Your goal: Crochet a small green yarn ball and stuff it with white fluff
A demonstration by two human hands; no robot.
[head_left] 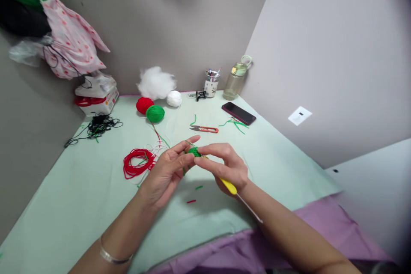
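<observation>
Between my two hands is a small piece of green crochet work (194, 151). My left hand (171, 165) pinches it between thumb and fingers, with green yarn running over the fingers. In my right hand (226, 165) is a crochet hook with a yellow handle (228, 186); its metal rear end sticks out below the wrist. The hook's front tip meets the green piece, and the fingertips partly hide it. A green yarn ball (155, 114) lies farther back, with strands leading from the balls toward my left hand.
Behind my left hand lies a coil of red yarn (138, 163). Orange thread snips (204, 129), a phone (239, 113), a red ball (144, 105), a white ball (174, 98), white stuffing (156, 83), tangled black yarn (100, 125), a pen cup (211, 84) and a bottle (235, 80) stand or lie farther back.
</observation>
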